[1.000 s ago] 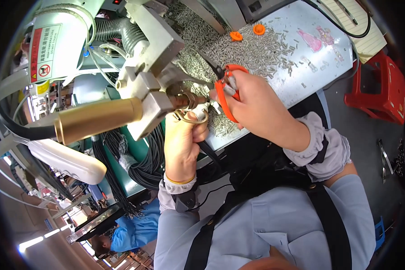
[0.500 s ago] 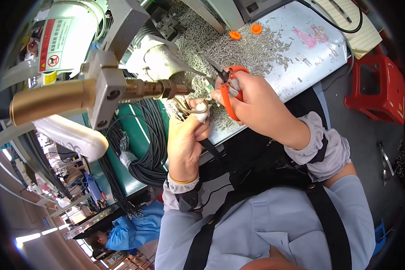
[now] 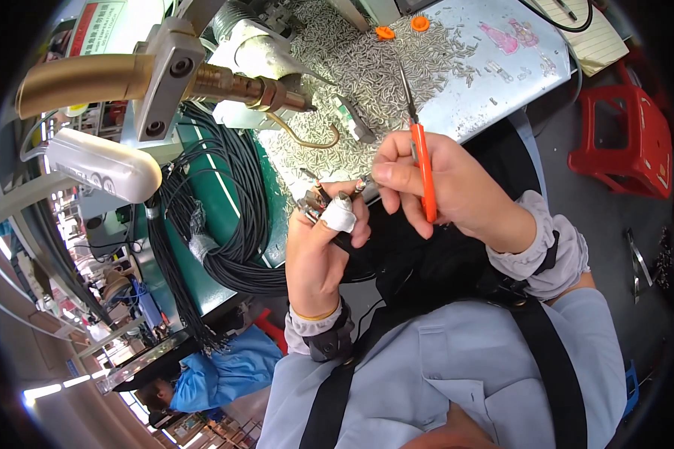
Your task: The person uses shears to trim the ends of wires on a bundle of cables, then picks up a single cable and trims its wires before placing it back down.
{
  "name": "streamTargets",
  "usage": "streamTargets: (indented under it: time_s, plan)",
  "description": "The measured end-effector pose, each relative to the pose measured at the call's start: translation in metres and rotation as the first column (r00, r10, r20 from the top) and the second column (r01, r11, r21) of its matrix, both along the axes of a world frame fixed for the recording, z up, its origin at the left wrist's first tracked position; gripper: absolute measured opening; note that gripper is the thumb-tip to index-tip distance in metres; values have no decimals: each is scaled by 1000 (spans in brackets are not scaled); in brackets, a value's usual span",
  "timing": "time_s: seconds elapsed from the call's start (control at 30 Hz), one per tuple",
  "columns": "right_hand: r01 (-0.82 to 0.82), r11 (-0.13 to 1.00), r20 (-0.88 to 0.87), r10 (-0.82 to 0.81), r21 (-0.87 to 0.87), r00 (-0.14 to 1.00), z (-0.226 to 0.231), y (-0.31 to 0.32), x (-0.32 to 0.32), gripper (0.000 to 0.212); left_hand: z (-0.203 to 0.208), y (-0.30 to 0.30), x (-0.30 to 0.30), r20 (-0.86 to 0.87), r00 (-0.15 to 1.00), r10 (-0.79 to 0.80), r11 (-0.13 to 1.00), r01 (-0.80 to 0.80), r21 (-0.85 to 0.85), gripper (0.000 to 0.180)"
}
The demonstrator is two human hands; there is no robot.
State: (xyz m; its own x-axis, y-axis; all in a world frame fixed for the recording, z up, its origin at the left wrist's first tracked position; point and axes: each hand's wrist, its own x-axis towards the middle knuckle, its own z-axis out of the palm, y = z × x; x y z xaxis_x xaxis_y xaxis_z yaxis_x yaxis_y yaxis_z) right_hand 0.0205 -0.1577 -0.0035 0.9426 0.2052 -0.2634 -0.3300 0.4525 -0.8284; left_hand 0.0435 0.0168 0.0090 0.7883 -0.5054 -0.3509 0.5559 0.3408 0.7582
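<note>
My left hand [image 3: 318, 251] has its fingers curled around black cable ends [image 3: 323, 193], with thin metal and coloured bits showing at the tips. White wrapping [image 3: 340, 215] covers its thumb. My right hand [image 3: 434, 176] holds long-nose pliers [image 3: 423, 168] with orange handles, their slim jaws pointing away over the pile. Thumb and forefinger of this hand come close to a cable tip [image 3: 361, 184] beside the left hand; whether they touch it I cannot tell. Beyond both hands, many small silver cylinders [image 3: 367, 67] cover the work surface.
A brass nozzle fixture [image 3: 202, 84] with a curved thin tube [image 3: 303, 141] juts in from the left. Coiled black cables [image 3: 258, 217] lie on the green mat. Two orange caps [image 3: 420, 24] sit on the pile. A red stool [image 3: 629, 142] stands at right; a person in blue [image 3: 228, 374] is lower left.
Both hands have drawn back toward me from the nozzle, the left with the cable ends. The pliers have turned upright in my right hand, and its fingertips now face the left hand.
</note>
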Motion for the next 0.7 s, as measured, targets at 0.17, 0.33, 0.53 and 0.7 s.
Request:
streamTargets:
  time_s: [0.17,0.33,0.53,0.7]
  plan:
    - [378,800,488,-125,-466,864,-4,0,-10,17,-9,-6,-16,384,923,-25,895,-150,420,15]
    - [253,868,591,56,-427,805,-14,3,-11,25,-11,-3,-27,410,876,-253,843,-7,537,15]
    - [353,787,485,-79,-506,871,-16,8,-10,20,-1,-11,-28,369,927,-67,931,-75,357,22]
    - [676,541,842,126,-501,524,-18,-4,-10,15,7,-1,-14,-46,998,-30,999,30,-12,30]
